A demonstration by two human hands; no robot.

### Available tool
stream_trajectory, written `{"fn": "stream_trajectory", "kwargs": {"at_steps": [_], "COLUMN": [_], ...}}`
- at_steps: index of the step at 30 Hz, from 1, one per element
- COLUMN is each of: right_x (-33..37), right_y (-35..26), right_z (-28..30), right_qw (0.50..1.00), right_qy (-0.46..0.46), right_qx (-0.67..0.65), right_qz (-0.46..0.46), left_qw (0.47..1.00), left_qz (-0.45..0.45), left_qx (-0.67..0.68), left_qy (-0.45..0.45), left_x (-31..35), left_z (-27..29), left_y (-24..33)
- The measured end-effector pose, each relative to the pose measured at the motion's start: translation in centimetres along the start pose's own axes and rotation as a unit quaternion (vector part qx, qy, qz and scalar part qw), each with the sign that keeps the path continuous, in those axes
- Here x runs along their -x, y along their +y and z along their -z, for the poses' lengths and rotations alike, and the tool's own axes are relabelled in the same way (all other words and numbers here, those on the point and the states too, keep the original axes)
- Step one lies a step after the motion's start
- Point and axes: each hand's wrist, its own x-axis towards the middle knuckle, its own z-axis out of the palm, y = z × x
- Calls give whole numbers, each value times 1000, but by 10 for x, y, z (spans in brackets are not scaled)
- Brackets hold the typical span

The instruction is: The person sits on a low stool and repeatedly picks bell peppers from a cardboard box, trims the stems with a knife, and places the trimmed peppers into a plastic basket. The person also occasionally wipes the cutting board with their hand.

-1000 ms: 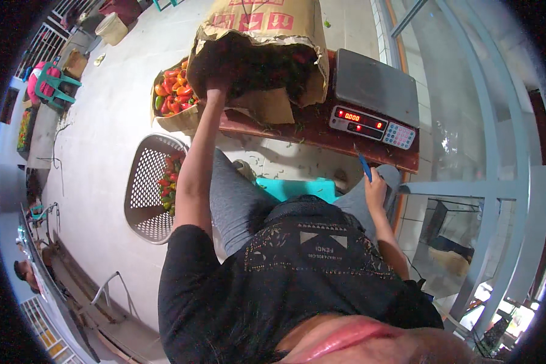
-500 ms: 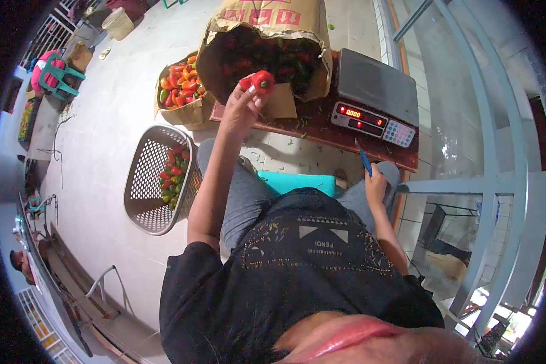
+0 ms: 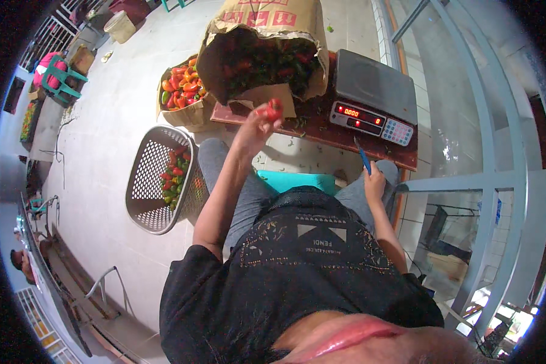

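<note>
By the sack (image 3: 267, 27), the left hand (image 3: 256, 128) pinches a pepper (image 3: 275, 110). Near the scale (image 3: 376, 85), the right hand (image 3: 375, 182) grips a blue tool (image 3: 366, 162)

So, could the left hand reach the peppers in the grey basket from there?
Probably yes: the basket is open-topped, and nothing seems to block its peppers. The left hand holds a red pepper, though, which might hamper grasping.
</note>
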Motion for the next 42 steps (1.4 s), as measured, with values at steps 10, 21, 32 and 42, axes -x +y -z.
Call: {"fn": "stream_trajectory", "kwargs": {"at_steps": [10, 21, 32, 42], "right_x": [-6, -12, -9, -10], "right_y": [12, -9, -1, 0], "right_z": [-8, 2, -1, -2], "right_qw": [1000, 1000, 999, 1000], "right_qy": [12, -24, -13, 15], "right_qx": [7, 13, 26, 10], "right_qz": [20, 1, -24, 0], "left_qw": [835, 950, 750, 449], "left_qz": [284, 92, -7, -337], "left_qx": [-468, -183, -569, -807], "left_qy": [52, 235, -336, 185], "left_x": [-45, -109, -96, -248], "left_z": [236, 280, 12, 86], "left_y": [-120, -162, -13, -50]}}
